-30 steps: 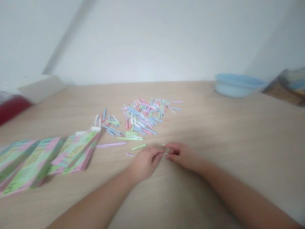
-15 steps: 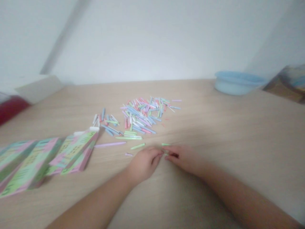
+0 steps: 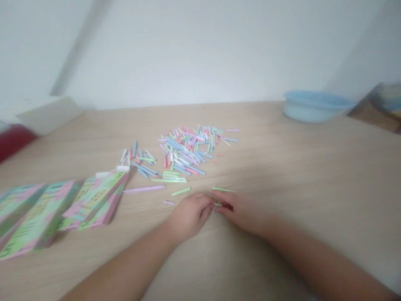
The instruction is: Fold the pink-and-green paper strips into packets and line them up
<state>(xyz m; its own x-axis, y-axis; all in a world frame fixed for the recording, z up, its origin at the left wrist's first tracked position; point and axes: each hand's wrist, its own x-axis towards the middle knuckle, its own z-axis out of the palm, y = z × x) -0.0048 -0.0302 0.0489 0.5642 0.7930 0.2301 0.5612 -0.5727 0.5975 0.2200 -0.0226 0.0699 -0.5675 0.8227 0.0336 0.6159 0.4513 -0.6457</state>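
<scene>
My left hand [image 3: 191, 213] is closed in a pinch just above the table, its fingertips meeting those of my right hand [image 3: 241, 209]. Between them shows a small green pen part [image 3: 216, 204], pinched from both sides; most of it is hidden by the fingers. A thin green piece [image 3: 224, 190] lies just beyond my right fingers. Past my left hand is a green pen barrel [image 3: 181, 191], with a small purple piece [image 3: 169, 202] beside it. A long purple pen [image 3: 144, 189] and a green pen [image 3: 169, 180] lie farther left.
A heap of pastel pen parts [image 3: 188, 150] spreads across the table's middle, with a smaller cluster [image 3: 142, 161] to its left. Printed pink-and-green boxes [image 3: 40, 217] lie at the left. A blue basin [image 3: 313, 108] stands at the back right, and a white box [image 3: 50, 115] at the back left.
My right hand has shifted slightly and its fingertips have come closer to my left hand. More of the thin green piece behind it shows. The view has moved a little.
</scene>
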